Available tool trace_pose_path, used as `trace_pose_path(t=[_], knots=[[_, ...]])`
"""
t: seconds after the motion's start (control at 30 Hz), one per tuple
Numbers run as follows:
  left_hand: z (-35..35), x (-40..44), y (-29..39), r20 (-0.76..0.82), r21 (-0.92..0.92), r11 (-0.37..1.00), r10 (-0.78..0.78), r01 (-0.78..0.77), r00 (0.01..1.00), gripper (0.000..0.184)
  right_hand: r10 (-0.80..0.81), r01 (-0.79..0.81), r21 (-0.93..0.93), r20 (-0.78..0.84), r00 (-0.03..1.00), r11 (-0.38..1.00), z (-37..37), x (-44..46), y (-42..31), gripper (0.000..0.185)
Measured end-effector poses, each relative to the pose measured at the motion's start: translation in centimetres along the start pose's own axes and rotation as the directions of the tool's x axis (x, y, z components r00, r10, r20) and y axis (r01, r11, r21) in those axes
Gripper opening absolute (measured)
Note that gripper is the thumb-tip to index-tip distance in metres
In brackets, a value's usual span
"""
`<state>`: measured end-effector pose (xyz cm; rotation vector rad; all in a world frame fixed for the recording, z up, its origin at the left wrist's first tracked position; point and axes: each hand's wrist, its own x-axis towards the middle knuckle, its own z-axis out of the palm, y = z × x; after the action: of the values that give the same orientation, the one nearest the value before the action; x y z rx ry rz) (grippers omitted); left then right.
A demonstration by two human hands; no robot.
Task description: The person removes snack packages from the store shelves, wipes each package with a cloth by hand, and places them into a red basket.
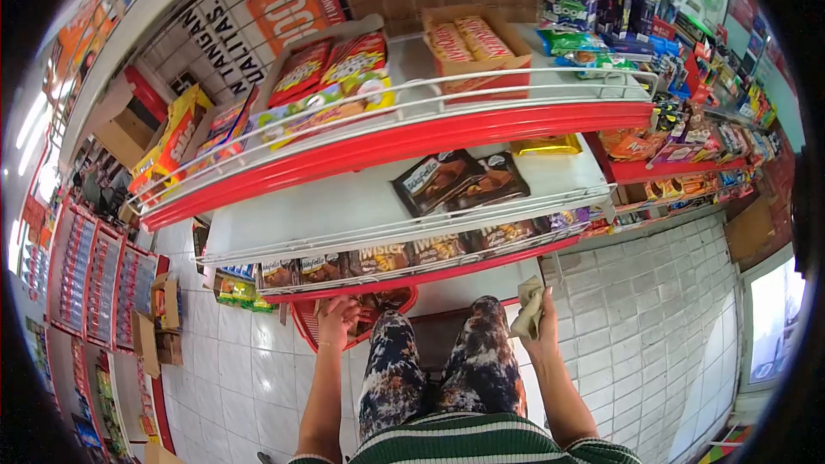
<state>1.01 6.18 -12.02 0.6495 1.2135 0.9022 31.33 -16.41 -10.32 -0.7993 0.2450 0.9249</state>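
My right hand (pixel 541 333) grips a crumpled beige cloth (pixel 528 308) beside my knee, below the lower shelf edge. My left hand (pixel 339 320) is over a red basket (pixel 302 326) with dark packets in it, its fingers apart and holding nothing. Above my hands, dark Wafello packets (pixel 438 182) lie on the white middle shelf (pixel 318 206). A row of Twister packets (pixel 382 259) stands on the shelf below, behind a wire rail. A yellow packet (pixel 546 146) lies at the right of the middle shelf.
The top shelf's red edge (pixel 412 139) and wire rail cross the view. It holds an open box of red snacks (pixel 485 50) and other packets. More stocked racks (pixel 94 279) stand at the left. Cardboard boxes (pixel 163 309) are on the tiled floor (pixel 232 352).
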Motion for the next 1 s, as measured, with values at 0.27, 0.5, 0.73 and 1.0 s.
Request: trace_pose_path(t=[0.27, 0.5, 0.73, 1.0], knots=[[17.1, -5.8, 14.1, 0.574, 0.583, -0.112, 0.758, -0.805, 0.31, 0.02, 0.132, -0.128, 0.105, -0.027, 0.991, 0.986, 0.0, -0.9, -2.4, 0.026], [22.7, 2.2, 16.1, 0.466, 0.885, 0.111, -0.177, -0.453, 0.867, 0.044, 0.048, -0.051, 0.149, 0.023, 0.999, 0.987, -3.5, -3.0, -3.7, 0.025], [23.3, 3.6, 15.2, 0.403, 0.716, 0.682, -0.229, -0.15, 0.886, 0.018, 0.0, 0.003, 0.242, -0.012, 1.0, 0.97, -5.1, -5.4, -5.1, 0.028], [22.7, -2.7, 16.9, 0.74, -0.116, 0.993, 0.109, -0.033, 0.663, 0.02, -0.077, 0.064, 0.352, 0.021, 0.997, 0.934, -1.8, -6.4, -5.3, 0.027]])
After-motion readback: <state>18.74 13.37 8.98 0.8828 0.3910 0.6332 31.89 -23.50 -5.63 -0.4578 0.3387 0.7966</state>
